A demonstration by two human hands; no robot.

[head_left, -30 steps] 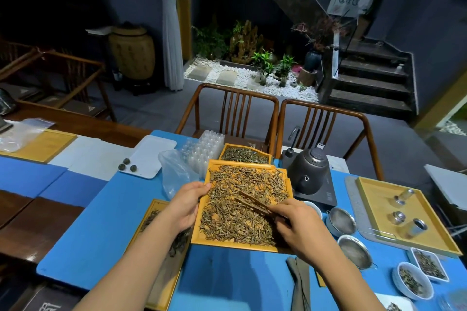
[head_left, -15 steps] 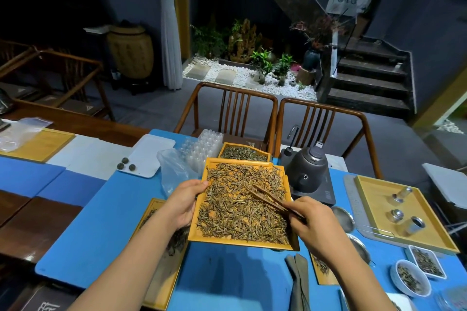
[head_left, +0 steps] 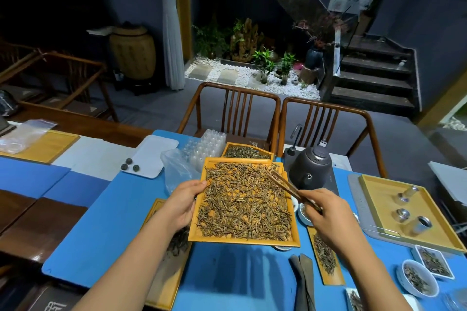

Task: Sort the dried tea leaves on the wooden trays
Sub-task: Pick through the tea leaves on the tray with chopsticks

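A yellow wooden tray (head_left: 242, 241) covered with dried tea leaves (head_left: 242, 199) is lifted above the blue mat. My left hand (head_left: 180, 203) grips its left rim, thumb on top. My right hand (head_left: 326, 214) holds a pair of dark wooden chopsticks (head_left: 288, 188) whose tips reach over the tray's upper right corner. A second tray of leaves (head_left: 246, 151) sits behind it. A long narrow tray (head_left: 164, 283) with leaves lies under my left forearm, and another narrow one (head_left: 327, 264) lies under my right wrist.
A dark kettle (head_left: 312, 168) on its base stands right of the tray. Further right, a large yellow tray (head_left: 379, 199) carries metal tins. White dishes of leaves (head_left: 417, 278) sit at the lower right. A plastic bag (head_left: 178, 169), clear vial rack (head_left: 206, 146) and white tray (head_left: 149, 155) are at left. Two chairs stand behind.
My right hand drew the chopsticks from the middle of the leaves toward the tray's right edge. The leaves now lie more spread out. My left hand keeps its hold on the left rim.
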